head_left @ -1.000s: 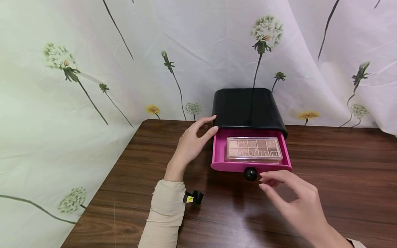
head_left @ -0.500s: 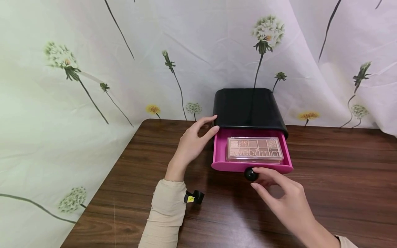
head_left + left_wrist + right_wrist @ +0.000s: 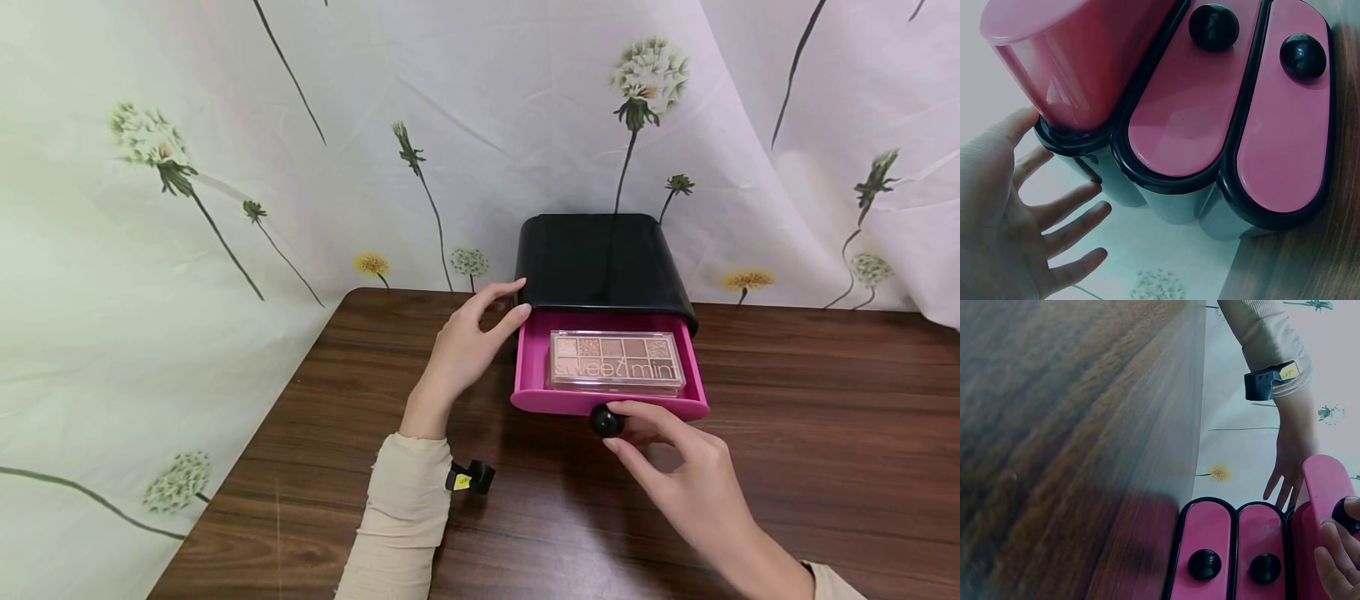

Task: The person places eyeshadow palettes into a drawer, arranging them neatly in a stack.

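Note:
A black drawer organizer point(image 3: 600, 260) stands at the back of the table, its pink top drawer point(image 3: 551, 403) pulled out toward me. Inside that drawer lies a clear-lidded eyeshadow palette point(image 3: 617, 363) with lettering across it. My right hand point(image 3: 697, 479) pinches the round black knob point(image 3: 602, 422) on the drawer front between thumb and fingers. On the organizer's left side, my left hand point(image 3: 467, 340) rests its thumb and fingertips at the top front corner. The left wrist view shows this left hand point(image 3: 1016, 206) with its fingers spread and straight along the side.
Two lower pink drawers, the middle drawer point(image 3: 1182, 119) and the bottom drawer point(image 3: 1285, 137), are closed, each with a black knob. A dandelion-printed curtain point(image 3: 465, 100) hangs behind the dark wooden table point(image 3: 300, 467). A small black wrist camera point(image 3: 478, 477) sits on the left sleeve.
My right hand has moved left from beside the knob and taken hold of it. The left hand, drawer and palette look nearly unmoved.

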{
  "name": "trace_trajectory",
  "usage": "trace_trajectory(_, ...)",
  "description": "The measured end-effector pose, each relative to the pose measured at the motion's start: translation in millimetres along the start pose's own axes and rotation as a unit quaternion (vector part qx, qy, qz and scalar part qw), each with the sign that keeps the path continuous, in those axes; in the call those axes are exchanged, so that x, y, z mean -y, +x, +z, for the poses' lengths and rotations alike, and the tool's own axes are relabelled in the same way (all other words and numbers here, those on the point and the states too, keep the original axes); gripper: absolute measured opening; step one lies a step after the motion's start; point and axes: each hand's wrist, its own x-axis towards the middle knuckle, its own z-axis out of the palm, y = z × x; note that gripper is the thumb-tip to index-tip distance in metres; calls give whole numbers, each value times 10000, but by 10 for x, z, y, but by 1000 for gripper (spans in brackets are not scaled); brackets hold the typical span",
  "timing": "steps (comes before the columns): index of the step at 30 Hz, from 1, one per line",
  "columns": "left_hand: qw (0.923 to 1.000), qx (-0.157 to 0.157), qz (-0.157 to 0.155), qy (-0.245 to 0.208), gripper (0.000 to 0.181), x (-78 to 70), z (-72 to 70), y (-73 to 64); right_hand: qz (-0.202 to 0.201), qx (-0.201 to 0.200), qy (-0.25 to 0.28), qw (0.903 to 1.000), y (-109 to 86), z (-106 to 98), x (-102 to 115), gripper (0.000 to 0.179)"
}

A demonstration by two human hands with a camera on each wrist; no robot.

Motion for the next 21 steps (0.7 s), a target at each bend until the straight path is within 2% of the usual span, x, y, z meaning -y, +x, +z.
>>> trace_trajectory(16, 10000, -41, -18, 3, 48, 9, 11, 8, 151, -34, 138, 9998, 16, -10, 9, 49)
trace_trajectory(21, 9999, -58, -29, 109, 48, 10, 11, 9, -20, -159, 111, 9998, 36, -6, -2, 49)
